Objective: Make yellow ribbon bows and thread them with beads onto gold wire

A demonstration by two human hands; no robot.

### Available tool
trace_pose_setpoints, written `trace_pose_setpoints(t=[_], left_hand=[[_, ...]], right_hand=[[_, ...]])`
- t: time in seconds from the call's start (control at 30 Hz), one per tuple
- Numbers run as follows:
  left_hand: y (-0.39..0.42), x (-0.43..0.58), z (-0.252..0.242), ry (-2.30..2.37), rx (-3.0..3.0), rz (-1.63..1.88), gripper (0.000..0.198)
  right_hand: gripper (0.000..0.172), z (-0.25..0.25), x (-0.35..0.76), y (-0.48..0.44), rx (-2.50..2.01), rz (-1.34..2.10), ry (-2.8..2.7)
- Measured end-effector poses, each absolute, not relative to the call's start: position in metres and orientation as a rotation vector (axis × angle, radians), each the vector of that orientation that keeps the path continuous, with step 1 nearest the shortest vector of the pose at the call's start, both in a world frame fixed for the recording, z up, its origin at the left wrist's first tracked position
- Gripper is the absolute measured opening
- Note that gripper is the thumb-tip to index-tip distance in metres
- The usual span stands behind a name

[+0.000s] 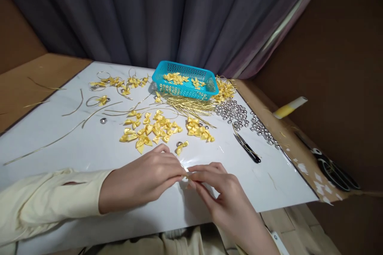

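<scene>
At the near edge of the white board, my left hand [154,173] and my right hand [224,189] meet fingertip to fingertip. Both are closed in a pinch on a small gold-yellow piece [186,175], mostly covered by the fingers; whether it is cord or ribbon I cannot tell. Just beyond the fingers lies a yellow ribbon bow [181,148] beside a silver bead [179,144]. Farther back spreads a loose pile of yellow satin bows [158,126], with a smaller group of bows [200,129] to its right.
A blue basket [185,93] holding bows stands at the back, with gold cords [191,105] before it. Silver beads [233,112] lie to the right, near black-handled snips [247,148]. Scissors [333,171] and a yellow-and-white tube [290,107] sit at the right edge. Finished-looking loops [103,100] lie left.
</scene>
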State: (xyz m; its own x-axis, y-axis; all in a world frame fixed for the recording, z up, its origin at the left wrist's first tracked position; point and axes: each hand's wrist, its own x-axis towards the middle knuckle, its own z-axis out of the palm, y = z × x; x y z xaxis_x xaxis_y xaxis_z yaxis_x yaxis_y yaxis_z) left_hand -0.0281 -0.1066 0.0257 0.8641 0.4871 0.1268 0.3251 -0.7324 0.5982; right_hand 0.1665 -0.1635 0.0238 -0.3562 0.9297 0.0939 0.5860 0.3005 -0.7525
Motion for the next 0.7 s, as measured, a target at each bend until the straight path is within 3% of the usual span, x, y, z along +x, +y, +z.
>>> trace_pose_setpoints(t=[0.7], left_hand=[[-0.1060,-0.0261,0.0227,0.492,2.496,0.230,0.020]], right_hand=[[0.022,0.0218,0.1683,-0.1548,-1.378,0.984,-2.190]])
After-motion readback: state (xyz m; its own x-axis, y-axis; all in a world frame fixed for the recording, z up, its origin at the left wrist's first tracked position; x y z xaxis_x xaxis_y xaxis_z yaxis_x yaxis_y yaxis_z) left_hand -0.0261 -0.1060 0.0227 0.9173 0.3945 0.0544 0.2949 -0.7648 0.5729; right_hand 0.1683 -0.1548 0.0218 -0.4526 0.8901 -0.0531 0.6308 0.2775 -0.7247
